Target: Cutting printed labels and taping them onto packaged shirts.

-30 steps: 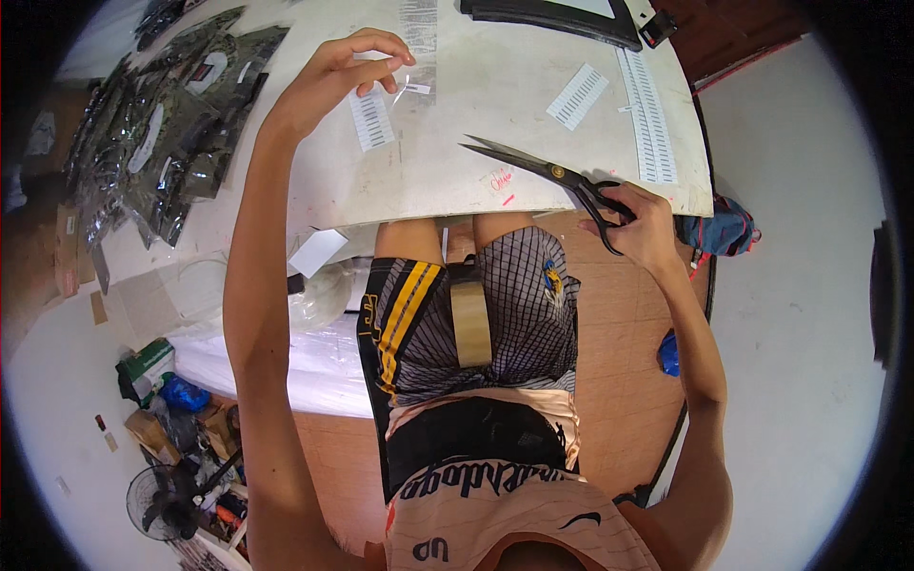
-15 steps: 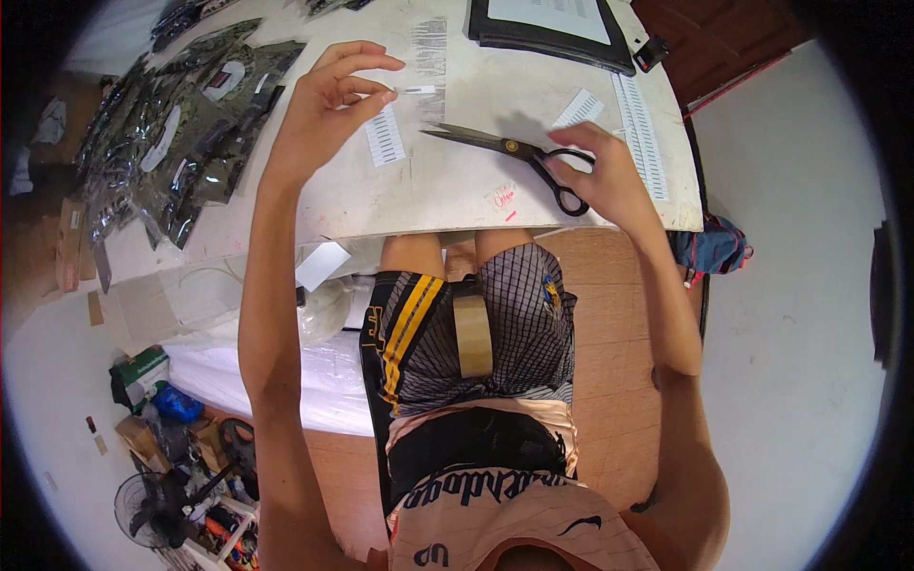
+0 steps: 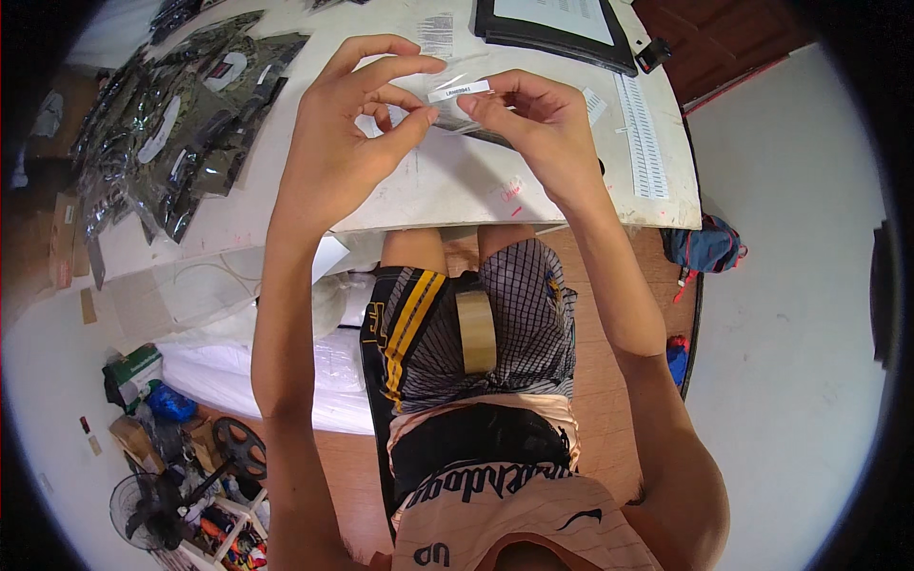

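My left hand (image 3: pixel 354 143) has its thumb and a curled finger on a small piece of clear plastic (image 3: pixel 460 71), with other fingers raised. My right hand (image 3: pixel 538 128) pinches a narrow white label (image 3: pixel 457 92) on that plastic, thumb on the label's lower edge. Black scissors (image 3: pixel 490 139) lie largely hidden beneath my hands on the white table (image 3: pixel 447 190). Printed white label strips (image 3: pixel 640 143) lie at the right, and more are partly hidden under my hands. A roll of brown tape (image 3: pixel 476 333) sits between my thighs.
Bagged camouflage garments (image 3: pixel 195 133) cover the table's left. A black folder (image 3: pixel 609 52) with paper and a small black object (image 3: pixel 655 54) lie at the back. A blue bag (image 3: pixel 700 249) is beside the table's right edge; a fan (image 3: pixel 143 504) and boxes stand at lower left.
My right hand has let go of the scissors and moved up-left to the small label. My left hand has come slightly down and right with the plastic, so both hands now meet.
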Tool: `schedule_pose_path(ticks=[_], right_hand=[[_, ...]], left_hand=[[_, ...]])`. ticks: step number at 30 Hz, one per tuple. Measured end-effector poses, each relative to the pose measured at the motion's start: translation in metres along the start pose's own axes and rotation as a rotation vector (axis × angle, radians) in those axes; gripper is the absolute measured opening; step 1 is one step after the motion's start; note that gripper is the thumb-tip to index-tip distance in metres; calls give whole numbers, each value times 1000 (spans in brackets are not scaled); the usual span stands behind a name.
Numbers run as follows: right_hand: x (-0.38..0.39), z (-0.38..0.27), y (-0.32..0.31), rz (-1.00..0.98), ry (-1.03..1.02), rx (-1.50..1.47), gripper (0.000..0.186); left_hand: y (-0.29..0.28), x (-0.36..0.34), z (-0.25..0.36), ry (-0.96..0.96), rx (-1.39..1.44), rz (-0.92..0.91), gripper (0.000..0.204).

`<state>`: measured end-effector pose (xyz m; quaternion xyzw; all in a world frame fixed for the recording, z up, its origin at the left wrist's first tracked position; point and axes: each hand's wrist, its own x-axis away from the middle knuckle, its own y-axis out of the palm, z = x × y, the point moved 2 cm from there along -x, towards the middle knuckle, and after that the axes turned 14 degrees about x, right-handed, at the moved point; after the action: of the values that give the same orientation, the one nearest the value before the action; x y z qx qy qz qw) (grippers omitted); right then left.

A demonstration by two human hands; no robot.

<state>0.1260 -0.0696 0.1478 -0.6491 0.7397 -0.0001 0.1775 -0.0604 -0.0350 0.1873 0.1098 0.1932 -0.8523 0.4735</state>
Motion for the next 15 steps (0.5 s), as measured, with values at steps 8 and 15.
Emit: schedule_pose_path(ticks=[8, 15], right_hand=[[1, -2, 1, -17, 17, -95, 15], [-6, 3, 14, -130, 203, -94, 18]], left_hand=[[3, -1, -1, 54, 136, 74, 34], [-11, 4, -27, 45, 168, 198, 31]])
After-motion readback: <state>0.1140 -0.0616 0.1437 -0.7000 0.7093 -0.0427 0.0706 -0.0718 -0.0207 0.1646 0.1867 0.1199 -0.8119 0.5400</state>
